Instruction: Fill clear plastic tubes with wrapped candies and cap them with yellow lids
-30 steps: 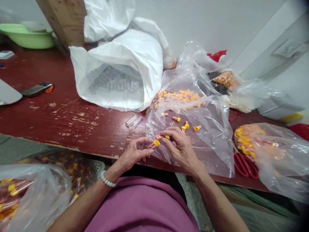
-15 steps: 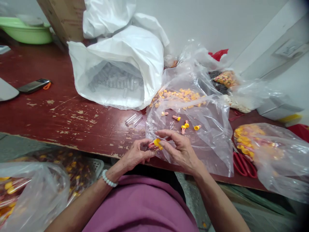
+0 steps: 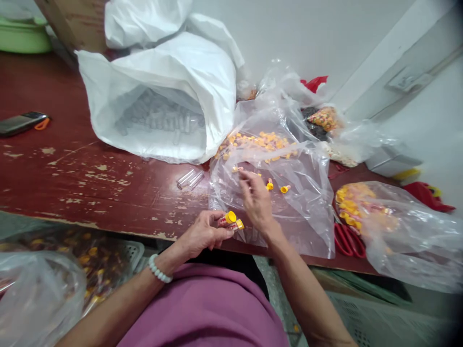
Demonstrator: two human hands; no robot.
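My left hand (image 3: 202, 233) is closed on two small tubes with yellow caps (image 3: 230, 218) and red-and-white contents, held side by side just above the table's front edge. Over the clear plastic bag (image 3: 307, 231) my right hand (image 3: 257, 200) reaches forward with its fingers stretched out and partly smeared; I see nothing held in them. Close to its fingertips lies a yellow-capped insert (image 3: 237, 169). Another yellow-capped insert (image 3: 285, 189) sits to the right of this hand. Left of the bag, several clear empty tubes (image 3: 190, 179) rest on the red table (image 3: 119, 207).
A white sack (image 3: 217, 86) with clear tubes in it stands open at the back. A pile of yellow-capped inserts (image 3: 265, 140) is in the bag behind my right hand. Red-handled scissors (image 3: 349, 240) and another filled bag (image 3: 365, 207) lie right, a phone (image 3: 21, 124) left.
My right hand has let go of the tubes at my left hand and moved forward over the bag. The tubes stay in my left hand. The whole view has shifted.
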